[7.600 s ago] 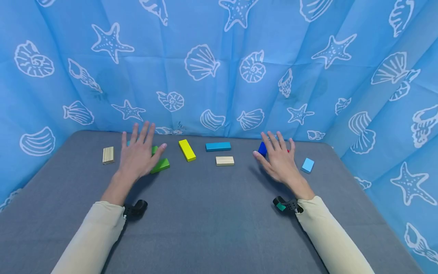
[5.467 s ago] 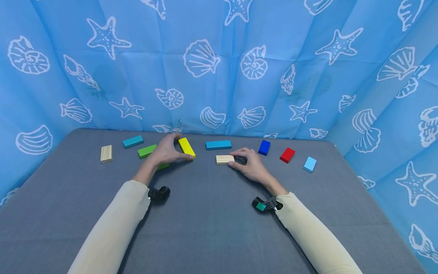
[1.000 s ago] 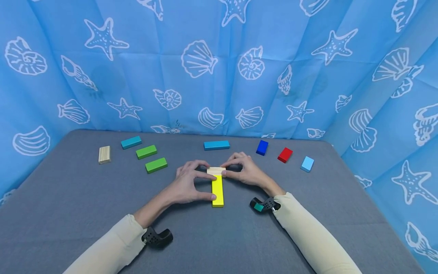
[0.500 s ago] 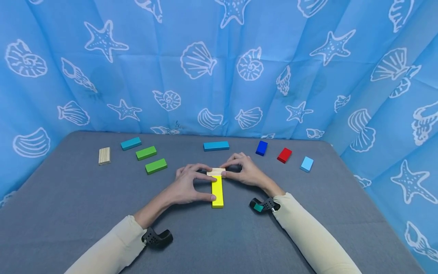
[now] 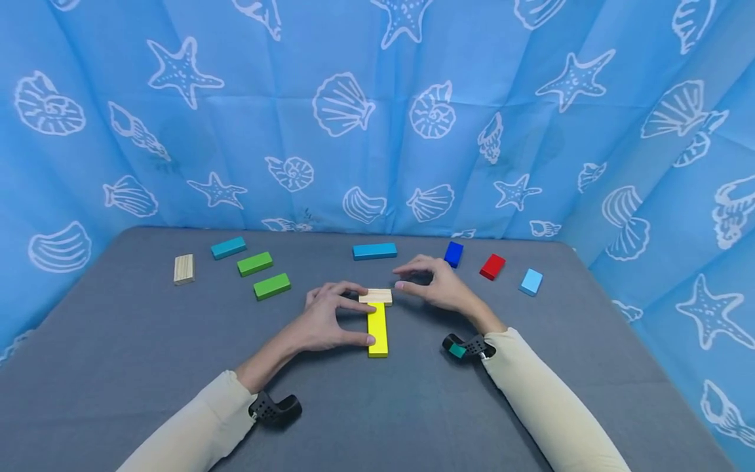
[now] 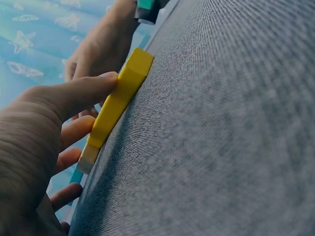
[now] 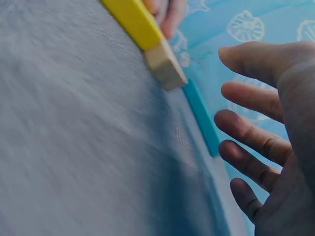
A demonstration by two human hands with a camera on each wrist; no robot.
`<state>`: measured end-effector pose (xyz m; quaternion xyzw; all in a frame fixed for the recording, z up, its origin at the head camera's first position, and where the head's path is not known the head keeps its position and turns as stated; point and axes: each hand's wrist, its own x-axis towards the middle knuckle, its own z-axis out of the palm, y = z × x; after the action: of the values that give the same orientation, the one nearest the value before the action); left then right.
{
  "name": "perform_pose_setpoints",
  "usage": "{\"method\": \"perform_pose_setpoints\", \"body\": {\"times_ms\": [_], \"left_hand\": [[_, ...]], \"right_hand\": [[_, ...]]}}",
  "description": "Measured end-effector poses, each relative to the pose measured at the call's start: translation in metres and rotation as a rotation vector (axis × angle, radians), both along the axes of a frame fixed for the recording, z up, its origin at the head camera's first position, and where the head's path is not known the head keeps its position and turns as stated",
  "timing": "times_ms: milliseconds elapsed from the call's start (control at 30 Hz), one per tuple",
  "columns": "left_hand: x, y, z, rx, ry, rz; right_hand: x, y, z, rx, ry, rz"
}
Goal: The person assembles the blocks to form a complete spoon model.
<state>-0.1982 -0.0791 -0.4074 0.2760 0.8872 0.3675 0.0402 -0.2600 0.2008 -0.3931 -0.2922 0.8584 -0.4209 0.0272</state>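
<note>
The yellow block (image 5: 379,334) lies lengthwise toward me on the grey table. Its far end meets a short plain wooden block (image 5: 379,296) laid crosswise, so the two form a T. My left hand (image 5: 324,321) holds the yellow block, thumb near its close end and index finger at its far end; another fingertip touches the wooden block. In the left wrist view the yellow block (image 6: 118,98) shows under the thumb and index finger. My right hand (image 5: 445,286) is just right of the wooden block, apart from it, its fingers loosely bent around nothing in the right wrist view.
Toward the back left lie a wooden block (image 5: 184,269), a teal block (image 5: 229,248) and two green blocks (image 5: 255,263). A blue block (image 5: 374,251) is behind the T. Dark blue (image 5: 453,254), red (image 5: 492,266) and light blue (image 5: 531,282) blocks sit right. A curtain (image 5: 377,131) hangs behind.
Earlier, both hands brought the yellow and wooden blocks from the back to the middle and joined them. Since half a second ago, my right hand has let go of the wooden block and moved right.
</note>
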Motion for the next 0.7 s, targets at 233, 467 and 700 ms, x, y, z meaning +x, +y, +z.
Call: {"method": "perform_pose_setpoints", "body": {"times_ms": [233,467,700], "left_hand": [[-0.001,0.0,-0.001,0.011,-0.019,-0.002],[-0.001,-0.001,-0.001,0.021,-0.012,-0.006],[-0.001,0.0,-0.001,0.017,-0.012,-0.008]], "right_hand": [[0.001,0.035,0.007,0.008,0.054,-0.072],[0.01,0.092,0.006,0.046,0.126,-0.214],[0.028,0.153,0.005,0.128,0.165,-0.494]]}}
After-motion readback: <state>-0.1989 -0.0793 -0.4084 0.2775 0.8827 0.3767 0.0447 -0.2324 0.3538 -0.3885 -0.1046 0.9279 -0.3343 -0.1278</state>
